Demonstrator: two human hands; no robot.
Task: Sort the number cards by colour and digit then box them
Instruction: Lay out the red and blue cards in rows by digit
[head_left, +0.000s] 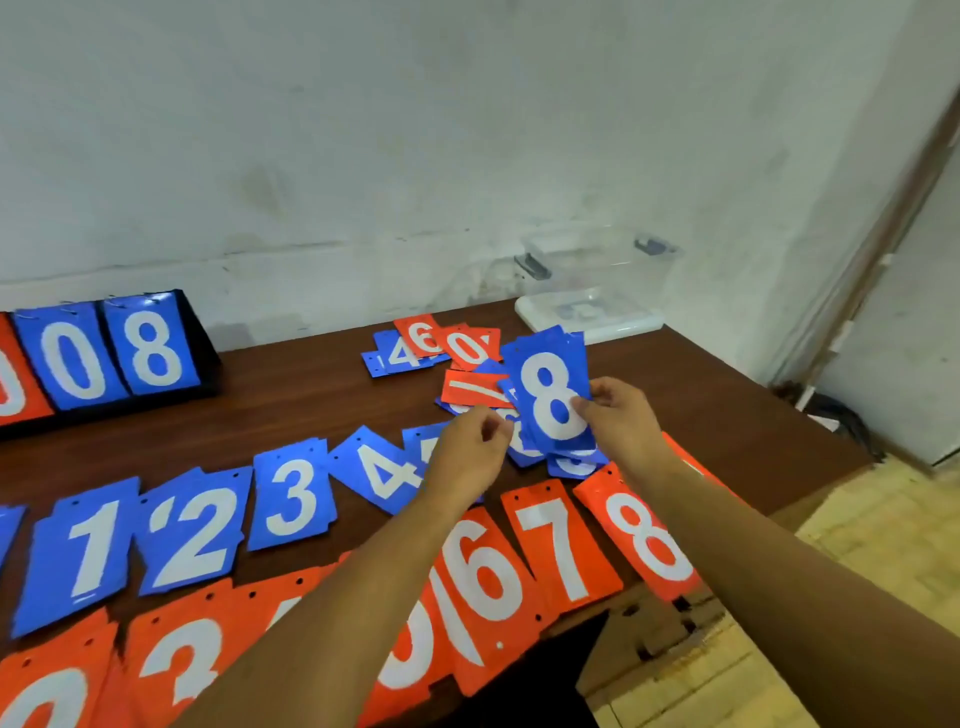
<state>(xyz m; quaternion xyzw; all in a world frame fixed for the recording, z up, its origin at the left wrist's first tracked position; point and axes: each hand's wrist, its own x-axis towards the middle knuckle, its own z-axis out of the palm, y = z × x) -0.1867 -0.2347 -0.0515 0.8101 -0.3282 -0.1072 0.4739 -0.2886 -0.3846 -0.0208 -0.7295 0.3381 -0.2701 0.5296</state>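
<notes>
Number cards lie on a dark wooden table (311, 395) in three groups. Along the near edge runs an orange row (558, 545) with digits rising to the right; 3, 6, 7 and 8 are legible, and both forearms cover other parts of it. Behind it runs a blue row (293, 493), with 1, 2, 3 and 4 legible, the cards slightly tilted and touching or overlapping at their edges. Further back, right of centre, sits a loose pile (470, 348) of mixed colours, showing an orange 6, an orange 0 and a blue 4. Above that pile the right hand (623, 421) holds a blue stack (553, 395) upright, an 8 on its face, thumb and fingers pinching the stack's right edge. The left hand (467, 457) is at the stack's lower left edge with its fingers curled close; whether it holds a card cannot be told. More blue cards lie flat directly under the stack. A clear box (597, 260) with grey latches stands at the far right of the table against the wall, with a white lid (587, 319) at its base. At the far left stands a scoreboard (150, 348), showing an orange 0, then a blue 0 and 8.
</notes>
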